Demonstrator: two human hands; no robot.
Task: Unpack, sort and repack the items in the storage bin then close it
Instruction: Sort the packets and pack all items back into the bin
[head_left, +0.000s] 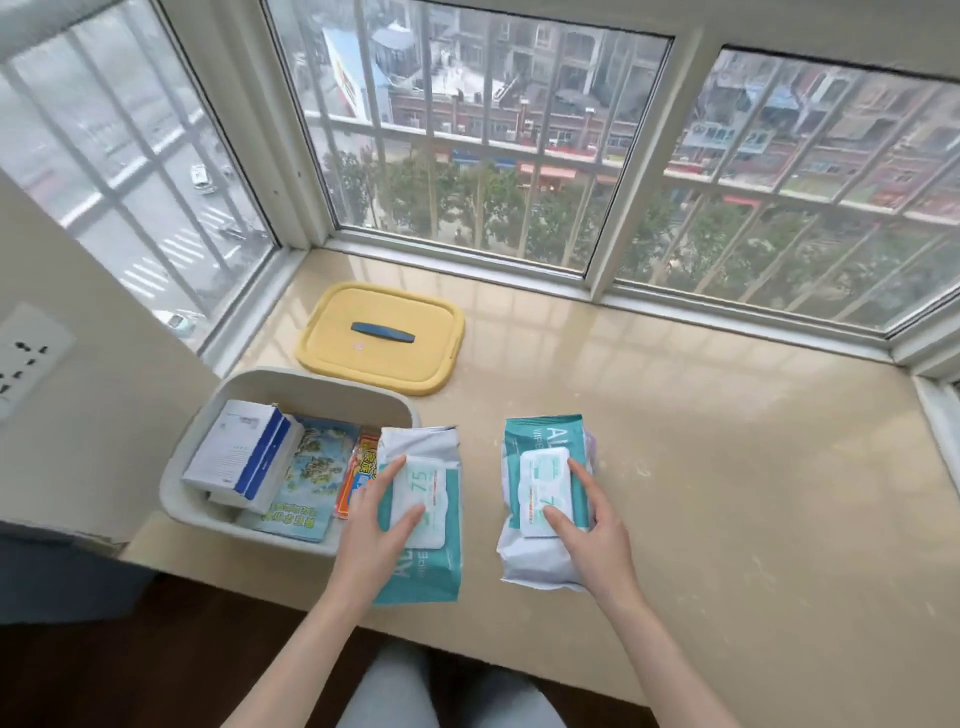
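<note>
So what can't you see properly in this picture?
Head view:
1. Orange packet in the bin: mostly hidden behind the left wipes pack, held by the left hand.
2. Bin's floor: covered by the white-and-blue box and map booklet.
3. Small print on the right wipes pack, held by the right hand: too small.
4. Wall socket: cut by the left edge.

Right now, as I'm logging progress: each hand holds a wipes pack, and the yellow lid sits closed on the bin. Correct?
No. The yellow lid is off the bin, lying flat on the sill behind it, per the head view. The left hand does hold the left wipes pack, the right hand the right wipes pack.
</note>
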